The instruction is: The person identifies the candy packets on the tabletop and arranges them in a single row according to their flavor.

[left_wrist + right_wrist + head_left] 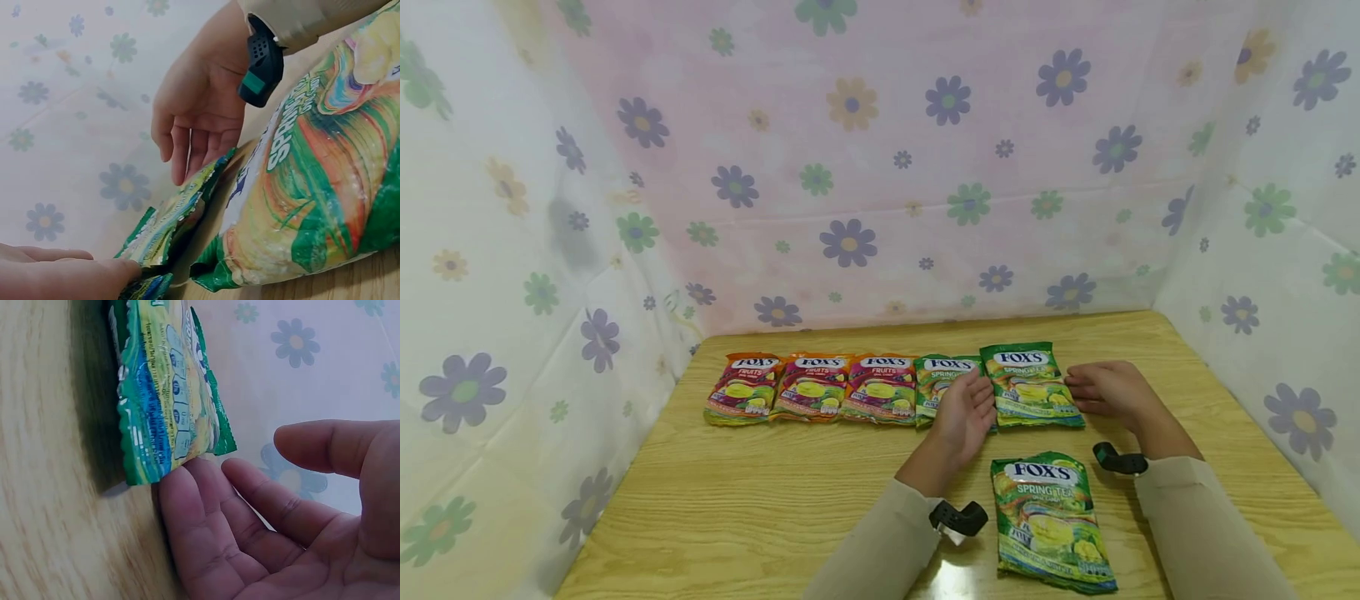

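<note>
Two green Fox's Spring Tea candy bags end the back row: the outer one (pixel 1033 387) lies partly over the edge of the inner one (pixel 934 377). My left hand (pixel 961 417) is at the outer bag's left side, covering part of the inner bag. At the right side of the outer bag is my right hand (pixel 1112 392), its fingertips against the bag's edge in the right wrist view and its thumb apart. Both hands have fairly straight fingers. Nearer me, between the forearms, another Spring Tea bag (pixel 1052 525) lies face up.
Three orange and purple Fox's Fruits bags, left (pixel 743 392), middle (pixel 811 389) and right (pixel 880 392), continue the row leftward. Everything lies on a wooden table (pixel 715 508). Flowered sheets (pixel 887 167) enclose its back and sides.
</note>
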`<action>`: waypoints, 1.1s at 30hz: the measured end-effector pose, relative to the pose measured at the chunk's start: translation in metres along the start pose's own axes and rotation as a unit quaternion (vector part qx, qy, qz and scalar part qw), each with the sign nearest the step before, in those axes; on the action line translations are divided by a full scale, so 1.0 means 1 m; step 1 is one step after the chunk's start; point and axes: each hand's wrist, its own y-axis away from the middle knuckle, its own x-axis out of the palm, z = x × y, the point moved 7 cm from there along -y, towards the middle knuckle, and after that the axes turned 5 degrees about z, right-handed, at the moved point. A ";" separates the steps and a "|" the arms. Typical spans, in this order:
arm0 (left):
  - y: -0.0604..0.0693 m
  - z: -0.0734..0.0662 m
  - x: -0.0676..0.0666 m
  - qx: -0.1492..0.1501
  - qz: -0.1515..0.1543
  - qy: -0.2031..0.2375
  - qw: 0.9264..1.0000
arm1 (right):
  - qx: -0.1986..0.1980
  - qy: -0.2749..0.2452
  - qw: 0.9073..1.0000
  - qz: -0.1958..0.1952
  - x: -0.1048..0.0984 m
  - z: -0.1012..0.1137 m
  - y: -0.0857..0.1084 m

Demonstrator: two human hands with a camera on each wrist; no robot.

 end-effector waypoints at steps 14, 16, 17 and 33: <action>0.002 -0.003 0.001 -0.005 0.004 -0.001 1.000 | -0.004 0.005 1.000 0.019 0.005 0.009 0.004; 0.002 -0.002 0.000 -0.005 0.005 -0.002 1.000 | -0.003 0.008 1.000 0.020 0.005 0.009 0.004; 0.002 -0.002 0.000 -0.006 0.006 -0.002 1.000 | -0.004 0.010 1.000 0.019 0.006 0.009 0.005; 0.004 -0.005 0.002 -0.007 0.003 -0.023 1.000 | 0.000 0.010 1.000 0.023 0.004 0.008 0.006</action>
